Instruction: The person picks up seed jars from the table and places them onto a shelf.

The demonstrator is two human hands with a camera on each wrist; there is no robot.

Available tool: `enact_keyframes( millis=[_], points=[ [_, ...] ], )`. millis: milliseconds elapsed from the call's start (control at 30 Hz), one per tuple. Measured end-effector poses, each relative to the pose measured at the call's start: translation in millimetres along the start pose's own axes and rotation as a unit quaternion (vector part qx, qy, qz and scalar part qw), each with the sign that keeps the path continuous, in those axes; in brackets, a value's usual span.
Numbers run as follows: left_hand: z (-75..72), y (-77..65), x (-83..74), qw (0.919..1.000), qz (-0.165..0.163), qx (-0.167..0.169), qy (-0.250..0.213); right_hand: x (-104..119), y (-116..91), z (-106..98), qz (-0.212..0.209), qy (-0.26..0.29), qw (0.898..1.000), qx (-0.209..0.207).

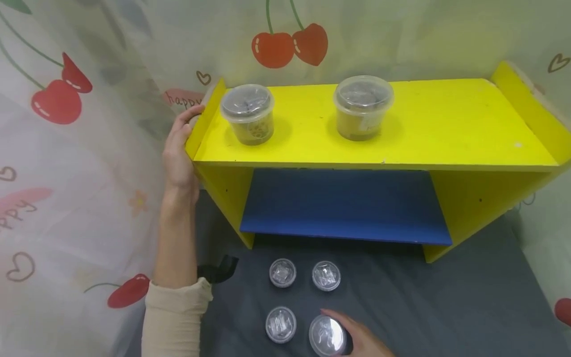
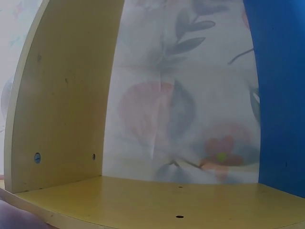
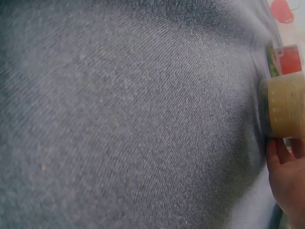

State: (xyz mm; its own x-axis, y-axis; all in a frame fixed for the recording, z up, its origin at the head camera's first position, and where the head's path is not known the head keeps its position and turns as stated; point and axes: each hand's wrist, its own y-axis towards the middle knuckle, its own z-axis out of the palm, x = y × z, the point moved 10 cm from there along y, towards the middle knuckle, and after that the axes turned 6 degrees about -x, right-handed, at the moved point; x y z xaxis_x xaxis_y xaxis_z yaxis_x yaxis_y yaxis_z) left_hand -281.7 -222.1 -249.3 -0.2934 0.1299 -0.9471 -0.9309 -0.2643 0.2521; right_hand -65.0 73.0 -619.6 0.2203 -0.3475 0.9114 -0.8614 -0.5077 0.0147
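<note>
At the left end of a yellow shelf unit (image 1: 446, 124), my left hand (image 1: 178, 153) grips the side panel near its top. Only a blurred bit of that hand (image 2: 19, 217) shows in the left wrist view's lower corner. My right hand (image 1: 363, 339) holds a round clear plastic tub (image 1: 327, 337) with a lid, at the bottom of the head view. Fingers and thumb lie around its side. In the right wrist view this tub (image 3: 286, 107) has yellowish contents or a label, and the right hand (image 3: 288, 183) is beside it.
Three similar lidded tubs stand on the dark cloth: one (image 1: 281, 325) beside the held tub, two (image 1: 282, 272) (image 1: 326, 276) nearer the shelf. On the yellow top board are two more tubs (image 1: 248, 116) (image 1: 362, 109). A blue board (image 1: 348, 203) spans below. Cherry-print curtains (image 1: 111, 163) hang around.
</note>
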Motion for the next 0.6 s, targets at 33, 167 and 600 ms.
enact_keyframes(
  millis=[33,167,600],
  points=[
    [0.2,0.0,-0.1,1.0,0.001,0.001,-0.004,-1.5,-0.1,0.7,0.01,0.007,1.0,0.002],
    [0.3,-0.3,-0.4,0.9999,0.0,0.0,-0.011,-6.6,0.1,2.9,0.057,0.051,0.997,0.013],
    [0.1,-0.1,-1.7,0.9999,0.001,0.0,-0.016,22.6,7.6,-32.3,0.018,0.0,0.997,-0.071]
  ],
)
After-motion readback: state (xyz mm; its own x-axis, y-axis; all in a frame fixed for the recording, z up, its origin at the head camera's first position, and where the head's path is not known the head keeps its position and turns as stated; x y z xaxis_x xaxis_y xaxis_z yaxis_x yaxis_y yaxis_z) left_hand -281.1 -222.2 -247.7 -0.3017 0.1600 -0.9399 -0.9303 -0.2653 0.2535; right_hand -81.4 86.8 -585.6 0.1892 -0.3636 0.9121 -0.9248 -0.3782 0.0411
